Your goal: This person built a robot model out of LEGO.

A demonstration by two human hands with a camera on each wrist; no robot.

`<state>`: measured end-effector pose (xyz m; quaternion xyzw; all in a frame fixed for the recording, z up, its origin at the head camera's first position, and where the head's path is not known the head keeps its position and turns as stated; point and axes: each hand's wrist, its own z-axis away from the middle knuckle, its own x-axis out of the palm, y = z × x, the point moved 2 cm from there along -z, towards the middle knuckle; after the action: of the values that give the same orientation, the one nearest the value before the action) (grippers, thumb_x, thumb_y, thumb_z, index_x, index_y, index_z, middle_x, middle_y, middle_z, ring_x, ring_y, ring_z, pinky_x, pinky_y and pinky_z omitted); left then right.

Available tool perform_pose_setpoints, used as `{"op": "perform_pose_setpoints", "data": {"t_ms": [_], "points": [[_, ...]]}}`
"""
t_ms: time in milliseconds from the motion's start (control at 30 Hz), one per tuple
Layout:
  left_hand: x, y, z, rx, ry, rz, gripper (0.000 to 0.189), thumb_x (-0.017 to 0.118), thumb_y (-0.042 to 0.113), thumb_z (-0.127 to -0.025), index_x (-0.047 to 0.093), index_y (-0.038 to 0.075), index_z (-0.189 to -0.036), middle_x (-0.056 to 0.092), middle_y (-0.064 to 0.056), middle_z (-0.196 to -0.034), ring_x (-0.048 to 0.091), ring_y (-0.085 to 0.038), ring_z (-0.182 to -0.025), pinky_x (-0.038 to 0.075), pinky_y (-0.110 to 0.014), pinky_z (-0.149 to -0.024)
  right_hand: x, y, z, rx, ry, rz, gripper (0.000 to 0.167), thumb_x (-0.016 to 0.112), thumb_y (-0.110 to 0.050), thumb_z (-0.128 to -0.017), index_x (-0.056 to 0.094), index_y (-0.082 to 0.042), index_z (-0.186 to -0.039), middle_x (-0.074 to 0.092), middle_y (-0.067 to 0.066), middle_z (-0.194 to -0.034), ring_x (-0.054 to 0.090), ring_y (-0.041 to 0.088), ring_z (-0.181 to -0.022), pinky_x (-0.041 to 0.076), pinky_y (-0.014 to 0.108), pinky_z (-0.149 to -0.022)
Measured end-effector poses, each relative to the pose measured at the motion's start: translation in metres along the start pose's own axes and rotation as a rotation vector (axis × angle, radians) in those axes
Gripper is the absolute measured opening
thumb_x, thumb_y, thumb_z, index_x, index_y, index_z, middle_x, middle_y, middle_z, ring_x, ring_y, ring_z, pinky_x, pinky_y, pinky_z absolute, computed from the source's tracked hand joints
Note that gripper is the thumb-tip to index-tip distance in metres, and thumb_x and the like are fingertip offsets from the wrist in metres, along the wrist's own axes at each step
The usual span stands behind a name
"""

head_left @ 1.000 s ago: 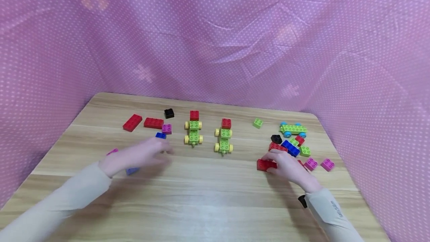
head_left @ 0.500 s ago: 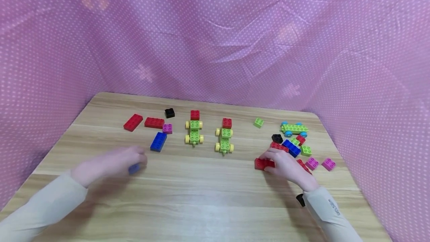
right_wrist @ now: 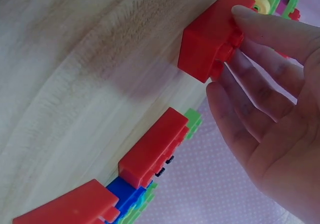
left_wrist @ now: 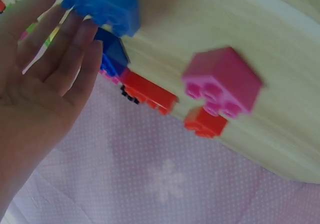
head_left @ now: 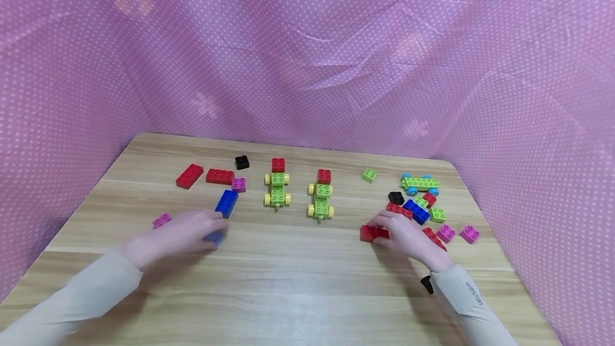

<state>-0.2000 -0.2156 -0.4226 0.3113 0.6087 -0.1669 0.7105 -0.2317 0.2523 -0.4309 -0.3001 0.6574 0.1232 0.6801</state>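
Observation:
On the left of the table, my left hand (head_left: pixel 180 232) grips a blue brick (head_left: pixel 214 237) between thumb and fingers. In the left wrist view that blue brick (left_wrist: pixel 107 9) is at the top, its studs beside the fingertips. Another blue brick (head_left: pixel 227 203), darker, lies just beyond this hand, and a pink brick (head_left: pixel 162 220) sits behind its knuckles. To the right, my right hand (head_left: pixel 405 235) holds a long red brick (head_left: pixel 369 233). The right wrist view shows the thumb against the side of this red brick (right_wrist: pixel 212 34), the other fingers along its studded side.
Two green wheeled bases (head_left: pixel 277 195), each with a red brick at its far end, stand mid-table. A blue-wheeled green base (head_left: pixel 420 183) is at the back right, near several mixed bricks (head_left: pixel 415 211). Red bricks (head_left: pixel 189 175) and a black brick (head_left: pixel 242 162) lie back left.
My left hand has gone left to the nearer blue brick, taken hold of it and carried it right towards the darker one. My right hand has slid its red brick slightly left.

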Motion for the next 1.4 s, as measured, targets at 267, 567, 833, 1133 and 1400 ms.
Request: {"op": "perform_pose_setpoints", "data": {"t_ms": [267,567,833,1133,1400], "points": [[-0.003,0.0,0.012,-0.017,0.088,-0.082,0.038,0.08,0.002,-0.077,0.07,0.01,-0.113,0.07,-0.003,-0.101,0.066,-0.017,-0.088,0.061,-0.037,-0.078,-0.002,0.003,0.002,0.025,-0.038,-0.035,0.032,0.082,-0.019,-0.081,0.071,-0.015,-0.112,0.073,0.001,-0.11,0.067,0.016,-0.097,0.062,0.035,-0.084],[0.008,0.013,-0.007,-0.025,0.065,-0.084,0.031,0.079,0.016,-0.082,0.07,0.013,-0.111,0.071,-0.002,-0.103,0.069,-0.019,-0.091,0.061,-0.037,-0.08,0.003,-0.005,-0.007,-0.045,-0.026,-0.055,0.03,0.079,-0.015,-0.084,0.071,-0.011,-0.113,0.073,0.005,-0.111,0.068,0.019,-0.099,0.061,0.036,-0.085],[0.02,0.036,-0.025,0.02,0.083,-0.071,0.033,0.076,0.026,-0.087,0.067,0.015,-0.116,0.07,0.0,-0.107,0.066,-0.016,-0.094,0.061,-0.037,-0.085,0.01,-0.013,-0.016,-0.101,-0.004,-0.089,0.033,0.079,-0.015,-0.084,0.07,-0.008,-0.115,0.072,0.006,-0.11,0.068,0.016,-0.096,0.061,0.034,-0.084],[0.016,0.029,-0.019,-0.075,0.054,-0.01,0.024,0.077,0.019,-0.084,0.07,0.016,-0.107,0.067,0.004,-0.099,0.061,-0.009,-0.086,0.06,-0.033,-0.081,0.01,-0.015,-0.018,-0.089,-0.029,-0.078,0.035,0.078,-0.016,-0.084,0.069,-0.007,-0.117,0.072,0.006,-0.113,0.068,0.018,-0.1,0.061,0.035,-0.087],[0.026,0.034,-0.031,-0.073,0.059,0.051,0.026,0.076,0.023,-0.086,0.071,0.018,-0.11,0.069,0.005,-0.101,0.063,-0.008,-0.089,0.06,-0.031,-0.082,0.01,-0.016,-0.018,-0.103,-0.035,-0.094,0.034,0.078,-0.016,-0.085,0.069,-0.008,-0.117,0.072,0.006,-0.113,0.068,0.016,-0.1,0.061,0.033,-0.086]]}}
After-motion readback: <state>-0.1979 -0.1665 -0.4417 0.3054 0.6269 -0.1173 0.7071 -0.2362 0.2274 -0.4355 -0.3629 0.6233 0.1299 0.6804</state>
